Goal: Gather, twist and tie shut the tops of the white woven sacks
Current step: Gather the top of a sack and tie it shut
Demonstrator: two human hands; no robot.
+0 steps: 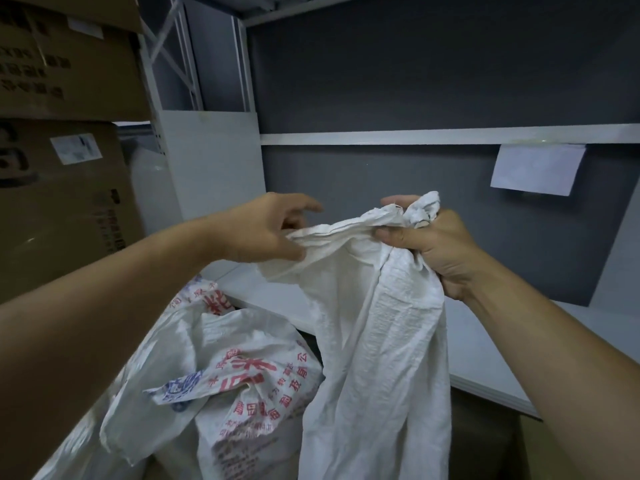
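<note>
Both hands — left hand (268,230), right hand (436,247) — grip sack (377,341).

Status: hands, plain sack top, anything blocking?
Right hand grips the bunched top of the plain white sack. Left hand pinches its loose rim. No knot yet. Printed sack beside it, nothing blocking.

I read the plain sack (377,341) hanging below both hands, its top stretched from my left hand (263,230) across to my right hand (433,244). The printed sack (249,386) lies below my left hand, left of the hanging one. Stacked boxes (65,209) stand left of my left hand. A paper sheet (536,169) hangs beyond my right hand, above the shelf board (485,348).
</note>
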